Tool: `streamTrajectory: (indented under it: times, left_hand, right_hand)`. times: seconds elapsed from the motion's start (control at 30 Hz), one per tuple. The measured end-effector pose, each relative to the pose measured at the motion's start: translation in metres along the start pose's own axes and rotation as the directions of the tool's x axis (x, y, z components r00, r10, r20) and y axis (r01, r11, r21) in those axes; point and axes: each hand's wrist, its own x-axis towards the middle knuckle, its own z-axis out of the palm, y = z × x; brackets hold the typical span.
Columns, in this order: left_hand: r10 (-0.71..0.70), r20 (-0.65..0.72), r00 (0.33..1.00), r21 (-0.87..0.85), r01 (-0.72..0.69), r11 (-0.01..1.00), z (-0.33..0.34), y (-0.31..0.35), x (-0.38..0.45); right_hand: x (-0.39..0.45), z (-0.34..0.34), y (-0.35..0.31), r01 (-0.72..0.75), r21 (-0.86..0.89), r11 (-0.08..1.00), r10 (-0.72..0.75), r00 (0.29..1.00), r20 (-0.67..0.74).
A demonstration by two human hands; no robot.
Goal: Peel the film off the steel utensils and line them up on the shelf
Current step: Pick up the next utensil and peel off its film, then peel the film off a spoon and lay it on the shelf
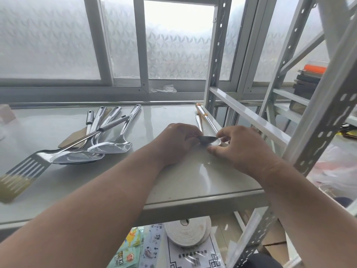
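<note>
Evidently both hands work one spoon (pixel 207 139) low over the shelf (pixel 173 180)'s right side: the left hand (pixel 177 141) pinches its bowl steady, apparently so the right hand (pixel 239 146)'s fingertips can pick at film. Other utensils (pixel 92 140) wait piled at far left.

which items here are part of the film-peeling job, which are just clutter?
Job:
spoon held by left hand and right hand
pile of steel utensils
shelf

Clutter:
tape roll
printed packets
stacked books
</note>
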Motion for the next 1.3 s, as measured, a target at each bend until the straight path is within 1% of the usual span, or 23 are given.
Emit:
streamTrajectory:
  times: [0.2, 0.27, 0.33, 0.4, 0.43, 0.5, 0.57, 0.6, 0.67, 0.7, 0.73, 0.8, 0.87, 0.97, 1.13, 1.23, 1.3]
  left_hand:
    - [-0.001, -0.013, 1.000, -0.031, 0.000, 1.000, -0.003, 0.002, -0.005]
    - [0.009, -0.035, 0.999, 0.007, -0.008, 1.000, -0.013, 0.001, -0.009]
    - [0.017, -0.048, 0.999, 0.057, -0.015, 0.998, -0.029, 0.000, -0.015]
    - [0.006, -0.066, 0.998, 0.114, 0.002, 0.993, -0.052, -0.003, -0.025]
    - [-0.004, -0.074, 0.997, 0.169, 0.016, 0.985, -0.066, -0.004, -0.032]
    - [-0.042, -0.090, 0.995, 0.311, 0.069, 0.948, -0.096, -0.012, -0.049]
    - [-0.177, -0.106, 0.978, 0.408, 0.205, 0.890, -0.127, -0.022, -0.069]
    - [-0.261, -0.118, 0.958, 0.435, 0.286, 0.854, -0.140, -0.030, -0.078]
    - [-0.423, -0.120, 0.898, 0.476, 0.426, 0.770, -0.158, -0.046, -0.095]
    - [-0.494, -0.098, 0.864, 0.485, 0.475, 0.734, -0.164, -0.055, -0.103]
    - [-0.559, -0.059, 0.827, 0.459, 0.520, 0.720, -0.168, -0.064, -0.110]
    - [-0.639, 0.009, 0.769, 0.332, 0.601, 0.727, -0.174, -0.075, -0.119]
    - [-0.646, 0.024, 0.763, 0.288, 0.614, 0.735, -0.182, -0.082, -0.124]
    - [-0.641, 0.002, 0.767, 0.294, 0.613, 0.734, -0.195, -0.090, -0.131]
    - [-0.668, -0.077, 0.740, 0.328, 0.651, 0.684, -0.221, -0.115, -0.151]
    - [-0.697, -0.128, 0.706, 0.296, 0.698, 0.652, -0.237, -0.126, -0.167]
    - [-0.712, -0.154, 0.685, 0.290, 0.720, 0.630, -0.246, -0.131, -0.176]
  right_hand:
    - [-0.002, -0.004, -0.007, 0.015, -0.008, 1.000, -0.015, 0.999, -0.030]
    - [-0.004, -0.007, -0.015, 0.042, -0.040, 0.998, -0.045, 0.996, -0.072]
    - [-0.004, -0.007, -0.030, 0.105, -0.067, 0.992, -0.112, 0.986, -0.124]
    - [-0.004, -0.005, -0.051, 0.192, -0.023, 0.981, -0.194, 0.970, -0.144]
    - [-0.003, 0.000, -0.062, 0.236, 0.015, 0.972, -0.232, 0.962, -0.141]
    - [0.001, 0.013, -0.087, 0.302, 0.091, 0.949, -0.293, 0.951, -0.099]
    - [0.007, 0.031, -0.112, 0.342, 0.158, 0.926, -0.342, 0.939, -0.030]
    - [0.010, 0.041, -0.125, 0.338, 0.182, 0.923, -0.349, 0.937, 0.031]
    - [0.016, 0.062, -0.151, 0.284, 0.193, 0.939, -0.321, 0.926, 0.199]
    - [0.020, 0.073, -0.162, 0.243, 0.195, 0.950, -0.292, 0.913, 0.284]
    - [0.023, 0.084, -0.173, 0.205, 0.212, 0.956, -0.271, 0.893, 0.359]
    - [0.026, 0.103, -0.193, 0.169, 0.262, 0.950, -0.272, 0.859, 0.434]
    - [0.032, 0.119, -0.208, 0.190, 0.291, 0.938, -0.308, 0.843, 0.441]
    - [0.032, 0.127, -0.229, 0.201, 0.346, 0.917, -0.350, 0.823, 0.448]
    - [0.030, 0.147, -0.263, 0.232, 0.411, 0.882, -0.422, 0.777, 0.467]
    - [0.028, 0.164, -0.286, 0.273, 0.439, 0.856, -0.474, 0.753, 0.455]
    - [0.028, 0.171, -0.298, 0.270, 0.468, 0.841, -0.490, 0.747, 0.450]
